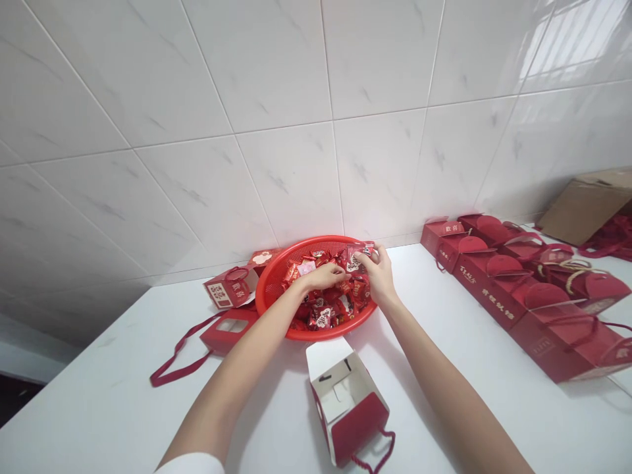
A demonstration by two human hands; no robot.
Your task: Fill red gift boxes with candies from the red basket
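Note:
My right hand (376, 268) is closed on a red wrapped candy packet (353, 258) at the right side of a red plastic basket (270, 324). My left hand (323, 276) reaches over the middle of the basket with its fingers drawn together. What they hold, if anything, is too small to make out. Red wrapped candies (323, 316) lie heaped below both hands. In front of the basket, between my forearms, stands a gift box (359, 424), dark red outside and white inside. Its top is open, and a twisted red cord handle hangs from its near side.
Several closed red gift boxes (498, 289) stand in rows on the right. Behind them is a brown cardboard box (582, 204). Left of the basket are a small red box (232, 289) and a red box with a ribbon (222, 339). A tiled wall (291, 184) backs the white table (123, 395).

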